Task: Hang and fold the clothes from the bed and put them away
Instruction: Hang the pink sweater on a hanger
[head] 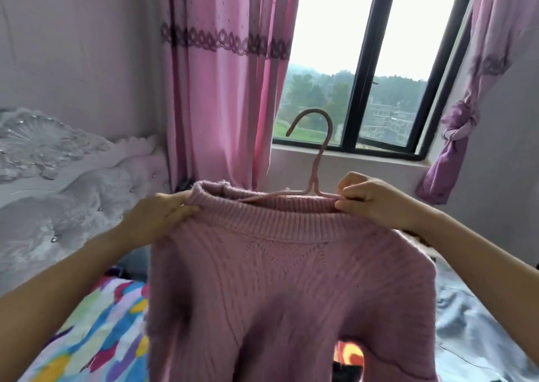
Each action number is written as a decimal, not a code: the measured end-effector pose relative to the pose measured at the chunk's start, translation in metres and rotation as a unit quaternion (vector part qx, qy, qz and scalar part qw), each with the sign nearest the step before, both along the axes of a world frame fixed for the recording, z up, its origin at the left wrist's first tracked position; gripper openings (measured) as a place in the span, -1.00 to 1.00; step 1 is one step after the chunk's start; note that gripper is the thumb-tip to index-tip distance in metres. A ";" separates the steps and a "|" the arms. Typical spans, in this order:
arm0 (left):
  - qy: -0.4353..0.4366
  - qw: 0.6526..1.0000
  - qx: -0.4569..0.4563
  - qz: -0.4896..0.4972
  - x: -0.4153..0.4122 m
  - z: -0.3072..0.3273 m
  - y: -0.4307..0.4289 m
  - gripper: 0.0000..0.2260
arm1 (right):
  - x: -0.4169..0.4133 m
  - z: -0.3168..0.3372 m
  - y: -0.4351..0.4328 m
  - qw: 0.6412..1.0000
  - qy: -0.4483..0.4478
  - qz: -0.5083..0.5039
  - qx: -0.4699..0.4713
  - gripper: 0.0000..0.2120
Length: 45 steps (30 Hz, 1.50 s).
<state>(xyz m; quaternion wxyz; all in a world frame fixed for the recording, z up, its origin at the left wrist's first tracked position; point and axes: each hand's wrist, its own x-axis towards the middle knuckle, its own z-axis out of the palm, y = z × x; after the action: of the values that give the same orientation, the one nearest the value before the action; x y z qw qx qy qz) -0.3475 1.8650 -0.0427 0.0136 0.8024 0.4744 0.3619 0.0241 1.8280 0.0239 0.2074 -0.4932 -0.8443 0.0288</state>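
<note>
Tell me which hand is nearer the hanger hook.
Right. The right hand pinches the sweater collar just right of the hanger stem; the left hand holds the collar's far left end.

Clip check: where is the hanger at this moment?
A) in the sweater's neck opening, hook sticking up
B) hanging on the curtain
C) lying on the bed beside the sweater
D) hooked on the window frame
A: the hook of the pink hanger rises out of the collar of the pink sweater, which the left hand and right hand hold up at the neckline.
</note>
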 end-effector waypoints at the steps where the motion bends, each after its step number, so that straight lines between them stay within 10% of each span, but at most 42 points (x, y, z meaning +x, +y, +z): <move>1: -0.019 0.998 -0.048 -0.020 0.001 0.001 -0.001 -0.33 | -0.002 -0.001 0.001 1.000 0.013 -0.006 -0.026 -0.71; 5: -0.156 0.962 -0.195 -0.109 0.007 0.010 -0.003 -0.82 | -0.016 -0.008 0.001 0.990 0.111 -0.032 -0.085 -0.71; 8: -0.175 0.953 -0.225 -0.105 0.003 0.012 -0.007 -0.64 | -0.027 -0.009 0.001 0.981 0.173 -0.031 -0.088 -0.71; 13: -0.155 0.970 -0.181 -0.054 0.004 0.020 -0.060 -0.95 | -0.037 -0.004 -0.015 0.983 0.168 0.027 -0.062 -0.73; 21: -0.138 0.981 -0.096 0.101 0.019 -0.005 -0.196 -0.42 | -0.047 -0.019 -0.057 0.973 0.086 0.194 -0.093 -0.71; 24: -0.160 0.967 -0.092 0.176 0.020 -0.012 -0.267 -0.51 | -0.061 -0.027 -0.087 0.949 0.133 0.259 -0.118 -0.73; 45: -0.201 0.701 -0.047 0.682 0.025 -0.021 -0.841 -0.89 | -0.278 -0.020 -0.489 0.775 0.037 0.582 -0.243 -0.63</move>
<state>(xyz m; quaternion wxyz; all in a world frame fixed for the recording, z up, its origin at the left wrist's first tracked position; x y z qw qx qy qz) -0.3224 1.0239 -0.0640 -0.1040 0.1657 0.8943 0.4025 -0.2542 1.3386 0.0037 0.0557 0.0597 -0.9268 0.3667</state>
